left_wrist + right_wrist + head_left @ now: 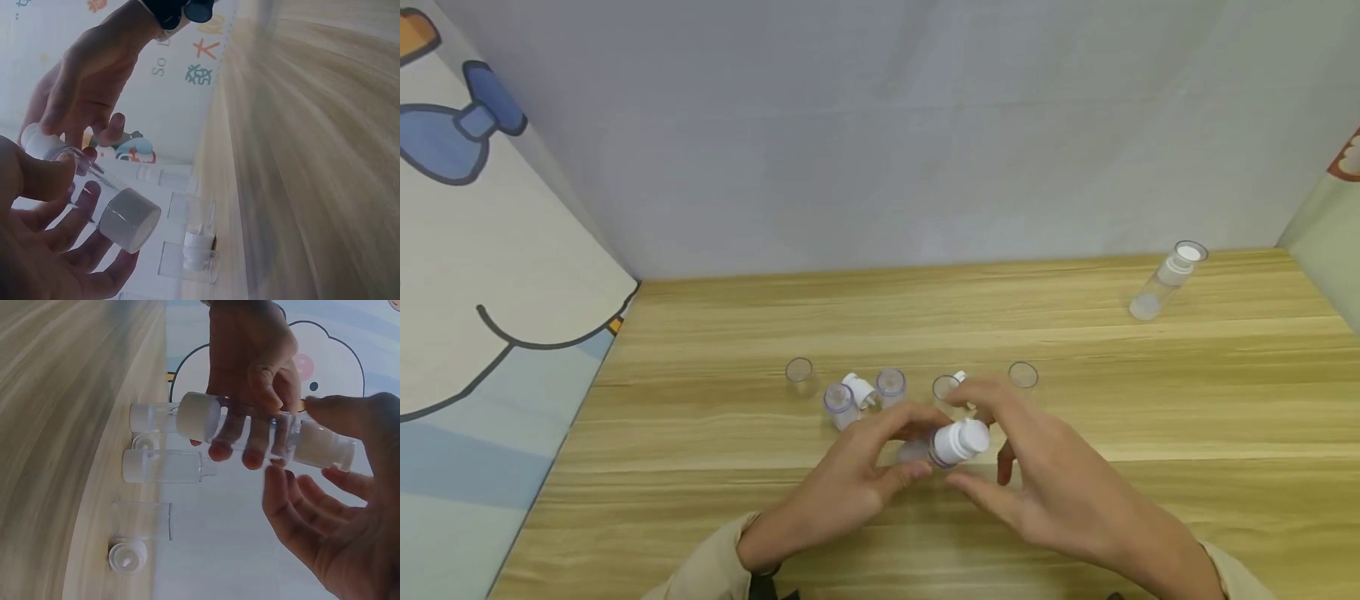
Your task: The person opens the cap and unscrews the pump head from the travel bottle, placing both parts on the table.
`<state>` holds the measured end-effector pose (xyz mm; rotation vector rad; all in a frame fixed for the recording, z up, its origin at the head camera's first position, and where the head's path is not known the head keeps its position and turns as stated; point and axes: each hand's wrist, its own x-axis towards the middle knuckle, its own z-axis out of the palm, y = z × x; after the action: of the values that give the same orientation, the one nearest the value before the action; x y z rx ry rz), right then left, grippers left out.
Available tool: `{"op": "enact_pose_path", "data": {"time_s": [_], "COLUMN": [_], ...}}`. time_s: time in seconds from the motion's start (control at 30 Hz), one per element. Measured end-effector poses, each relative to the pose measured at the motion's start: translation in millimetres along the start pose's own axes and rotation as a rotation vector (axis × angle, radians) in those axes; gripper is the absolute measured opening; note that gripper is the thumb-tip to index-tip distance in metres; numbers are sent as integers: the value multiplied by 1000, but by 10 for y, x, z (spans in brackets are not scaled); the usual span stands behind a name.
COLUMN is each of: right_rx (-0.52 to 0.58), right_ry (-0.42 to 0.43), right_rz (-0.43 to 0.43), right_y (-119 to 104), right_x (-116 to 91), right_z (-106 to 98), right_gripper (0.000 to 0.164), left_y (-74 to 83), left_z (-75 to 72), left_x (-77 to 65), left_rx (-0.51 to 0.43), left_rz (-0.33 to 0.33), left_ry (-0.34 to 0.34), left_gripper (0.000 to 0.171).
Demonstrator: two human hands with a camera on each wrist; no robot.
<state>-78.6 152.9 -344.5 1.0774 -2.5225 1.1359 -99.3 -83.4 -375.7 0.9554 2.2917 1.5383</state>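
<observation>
My left hand point(853, 475) grips a clear pump bottle point(250, 428) by its see-through body. The bottle is tilted, with its white base point(130, 219) toward the left and its white pump head point(961, 442) toward my right hand point(1045, 467). Spread loosely about the pump head are the right thumb and fingers, with gaps between them in the head view. Whether a right fingertip touches the pump head is hard to tell. Just beyond the hands stand two bottles without pumps, a left one point(840, 407) and a right one point(891, 388).
A white pump head point(859, 390) lies between the two bottles. Clear caps stand on the wooden table point(700, 467): a left one point(799, 371), a middle one point(946, 387) and a right one point(1022, 375). Another white pump piece point(960, 377) is partly hidden. A capped bottle point(1163, 283) stands far right.
</observation>
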Motion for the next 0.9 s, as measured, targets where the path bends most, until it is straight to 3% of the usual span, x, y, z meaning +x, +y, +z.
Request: {"op": "enact_pose_path", "data": {"time_s": [0.2,0.4,0.57,0.9], "right_rx": [-79,-127,-66,-55], "right_ry": [130,165,125,35], "right_rz": [-26,-38,-70,-92], "right_y": [14,19,7,-10], "right_x": [1,1,11,17], "right_z": [62,105,76,-30], "right_gripper": [57,45,32,44], "left_y": [28,59,56,41], "left_z": [72,90,77,36], "left_x": [22,27,21,-4], "left_rx": [-125,-112,-89,61], "left_rz": [-22,-31,-36,-40], "left_ry": [63,103,95,59], "left_gripper": [40,41,41,42]}}
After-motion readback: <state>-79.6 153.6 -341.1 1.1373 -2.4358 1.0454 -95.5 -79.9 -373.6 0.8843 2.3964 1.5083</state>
